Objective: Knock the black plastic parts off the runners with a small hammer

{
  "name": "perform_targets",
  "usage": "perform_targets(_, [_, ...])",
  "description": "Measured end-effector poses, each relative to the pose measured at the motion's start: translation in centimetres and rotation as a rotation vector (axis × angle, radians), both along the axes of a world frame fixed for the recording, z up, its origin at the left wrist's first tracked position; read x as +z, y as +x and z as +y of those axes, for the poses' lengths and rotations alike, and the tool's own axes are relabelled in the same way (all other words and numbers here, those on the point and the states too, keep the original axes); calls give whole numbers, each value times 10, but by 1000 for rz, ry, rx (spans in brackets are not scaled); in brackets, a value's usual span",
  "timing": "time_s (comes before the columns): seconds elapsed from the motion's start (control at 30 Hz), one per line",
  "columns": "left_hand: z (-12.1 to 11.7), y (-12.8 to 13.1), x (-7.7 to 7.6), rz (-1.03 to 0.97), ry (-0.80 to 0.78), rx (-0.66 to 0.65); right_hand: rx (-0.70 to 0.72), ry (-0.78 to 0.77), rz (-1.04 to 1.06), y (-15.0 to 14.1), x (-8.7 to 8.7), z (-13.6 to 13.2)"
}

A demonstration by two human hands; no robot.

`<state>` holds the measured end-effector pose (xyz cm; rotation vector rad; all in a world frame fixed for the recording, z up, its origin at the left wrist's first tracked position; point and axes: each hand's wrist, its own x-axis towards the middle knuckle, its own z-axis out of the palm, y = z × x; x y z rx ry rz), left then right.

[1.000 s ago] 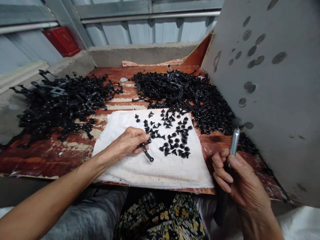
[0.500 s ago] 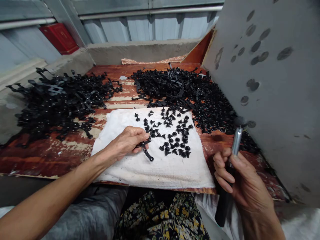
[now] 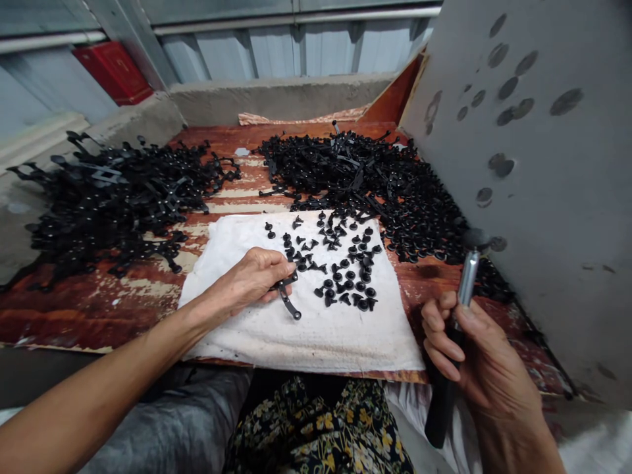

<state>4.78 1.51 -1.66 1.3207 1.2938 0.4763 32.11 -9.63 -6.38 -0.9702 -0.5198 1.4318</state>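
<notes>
left hand (image 3: 249, 280) holds one black plastic strip (image 3: 290, 308), right hand (image 3: 481, 349) one mallet (image 3: 467, 286).

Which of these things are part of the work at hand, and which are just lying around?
In the work:
left hand holding a black plastic runner
right hand gripping a small hammer
white cloth
loose black plastic pieces
heaps of black plastic runners

Lying about:
red box
grey board
</notes>
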Motion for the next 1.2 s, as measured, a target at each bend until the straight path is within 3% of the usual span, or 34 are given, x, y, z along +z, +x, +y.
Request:
perform_targets(0.23, [0, 0, 1, -48, -34, 4, -8, -11, 3, 0, 0, 0])
perform_targets(0.8, [-2, 7, 9, 53, -57, 46, 50, 22, 37, 3, -1, 0])
perform_targets(1.2, [-2, 7, 7, 46, -44, 35, 24, 16, 45, 1, -1, 0])
